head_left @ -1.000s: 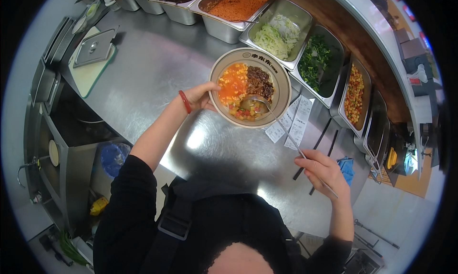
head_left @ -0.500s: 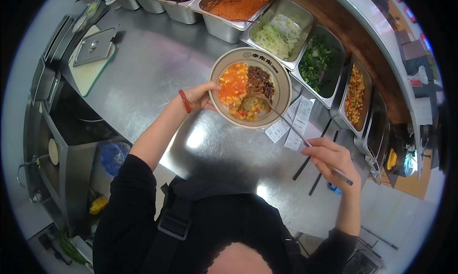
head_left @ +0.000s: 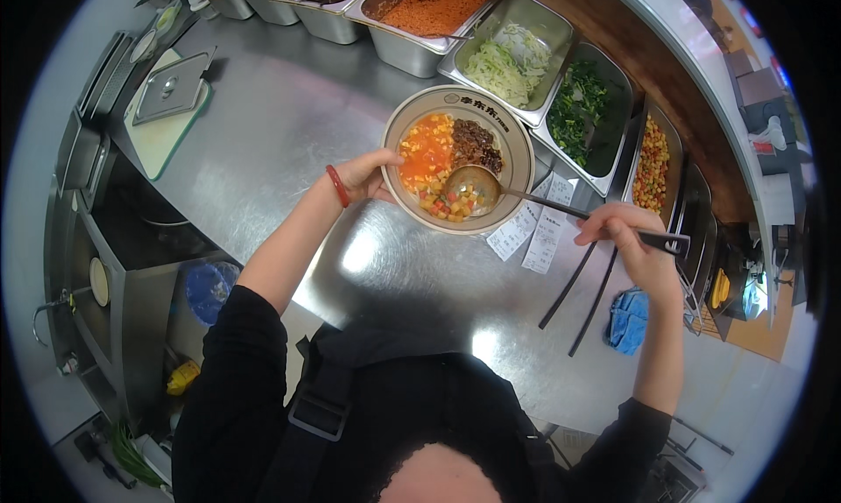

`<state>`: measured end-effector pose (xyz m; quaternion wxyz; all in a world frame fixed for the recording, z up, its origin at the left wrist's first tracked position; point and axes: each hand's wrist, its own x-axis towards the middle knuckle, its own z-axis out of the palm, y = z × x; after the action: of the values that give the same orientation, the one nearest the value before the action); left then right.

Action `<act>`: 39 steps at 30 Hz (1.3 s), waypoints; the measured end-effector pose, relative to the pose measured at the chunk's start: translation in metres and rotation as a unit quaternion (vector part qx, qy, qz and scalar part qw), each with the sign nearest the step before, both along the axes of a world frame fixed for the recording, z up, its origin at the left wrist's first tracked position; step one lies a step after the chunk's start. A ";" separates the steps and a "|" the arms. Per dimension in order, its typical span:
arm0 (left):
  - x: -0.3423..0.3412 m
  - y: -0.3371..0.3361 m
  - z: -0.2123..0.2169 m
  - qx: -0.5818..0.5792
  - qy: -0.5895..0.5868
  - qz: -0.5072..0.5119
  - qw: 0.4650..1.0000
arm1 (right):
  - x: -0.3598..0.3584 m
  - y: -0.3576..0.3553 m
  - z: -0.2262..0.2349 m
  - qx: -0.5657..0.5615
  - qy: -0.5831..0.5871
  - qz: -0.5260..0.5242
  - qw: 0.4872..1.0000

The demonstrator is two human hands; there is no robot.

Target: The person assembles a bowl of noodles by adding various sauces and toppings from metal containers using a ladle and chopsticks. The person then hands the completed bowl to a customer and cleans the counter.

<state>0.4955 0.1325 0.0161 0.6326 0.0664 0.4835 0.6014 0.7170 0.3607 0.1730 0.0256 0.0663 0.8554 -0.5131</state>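
Note:
A wide beige bowl [head_left: 517,179] holds an orange-red sauce with yellow bits [head_left: 425,152], dark brown minced topping [head_left: 476,144] and diced vegetables [head_left: 447,203]. My left hand [head_left: 368,177], with a red band at its wrist, grips the bowl's left rim, thumb on top and fingers below. In my right hand [head_left: 632,242] is the dark handle of a ladle [head_left: 471,186]. The ladle's round scoop rests inside the bowl over the diced vegetables, partly hiding them. Printed paper slips [head_left: 534,227] lie on the counter just right of the bowl.
Steel pans line the counter's far side: red-orange sauce [head_left: 438,8], shredded pale green vegetable [head_left: 508,69], chopped greens [head_left: 578,104] and diced vegetables [head_left: 651,166]. Black chopsticks [head_left: 569,284] and a blue cloth [head_left: 627,321] lie at right. A steel lid [head_left: 175,87] sits on a cutting board [head_left: 158,144] at left.
My right hand has moved up and to the right, swinging the ladle's handle nearer level. The scoop shows more plainly in the bowl. The left hand and bowl have hardly moved.

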 end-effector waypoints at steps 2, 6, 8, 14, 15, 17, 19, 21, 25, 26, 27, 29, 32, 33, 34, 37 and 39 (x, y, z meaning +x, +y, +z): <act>0.000 0.000 0.000 0.001 0.000 -0.004 1.000 | 0.003 0.004 -0.008 -0.081 -0.007 -0.065 0.995; 0.000 0.000 0.000 0.014 -0.005 -0.001 1.000 | 0.013 0.013 -0.024 -0.158 -0.006 -0.139 0.978; 0.000 0.000 -0.001 0.004 -0.005 -0.002 1.000 | 0.021 0.018 -0.030 -0.208 0.003 -0.178 0.962; 0.000 -0.001 -0.001 0.001 -0.012 0.007 1.000 | 0.065 0.045 -0.032 -0.322 0.118 -0.270 0.900; 0.001 0.000 -0.001 0.006 -0.012 0.008 1.000 | 0.073 0.051 -0.030 -0.333 0.152 -0.272 0.890; 0.001 0.000 0.000 0.000 -0.007 0.006 1.000 | 0.091 0.062 -0.028 -0.338 0.203 -0.325 0.860; 0.001 0.001 -0.001 -0.001 -0.004 0.007 1.000 | 0.106 0.072 -0.027 -0.345 0.253 -0.336 0.839; 0.000 0.001 -0.003 -0.003 0.001 0.009 1.000 | 0.118 0.081 -0.029 -0.308 0.280 -0.390 0.821; -0.001 -0.003 -0.003 -0.027 0.007 0.002 1.000 | 0.131 0.095 -0.044 -0.239 0.304 -0.506 0.771; 0.001 -0.002 -0.004 -0.019 0.002 0.013 1.000 | 0.135 0.098 -0.049 -0.236 0.290 -0.486 0.790; 0.003 -0.001 -0.004 0.007 -0.012 0.016 1.000 | 0.138 0.100 -0.057 -0.242 0.283 -0.482 0.793; 0.001 0.000 -0.002 -0.003 0.004 0.005 1.000 | 0.136 0.106 -0.076 -0.249 0.288 -0.525 0.761; 0.005 0.001 0.000 -0.006 -0.002 0.032 0.999 | 0.129 0.104 -0.103 -0.224 0.290 -0.574 0.732; 0.005 0.001 0.001 -0.010 -0.002 0.041 0.999 | 0.126 0.103 -0.111 -0.229 0.283 -0.597 0.715; 0.005 0.002 0.001 -0.008 0.001 0.046 0.999 | 0.126 0.101 -0.116 -0.241 0.293 -0.580 0.721; 0.005 0.001 0.001 -0.010 0.008 0.049 0.999 | 0.131 0.088 -0.139 -0.268 0.260 -0.557 0.742; 0.005 0.000 0.001 -0.020 0.004 0.050 0.999 | 0.146 0.078 -0.155 -0.192 0.153 -0.554 0.795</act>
<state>0.5001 0.1330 0.0167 0.6008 0.0317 0.5005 0.6225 0.8625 0.4392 0.0183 -0.3820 0.4430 0.5489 -0.5971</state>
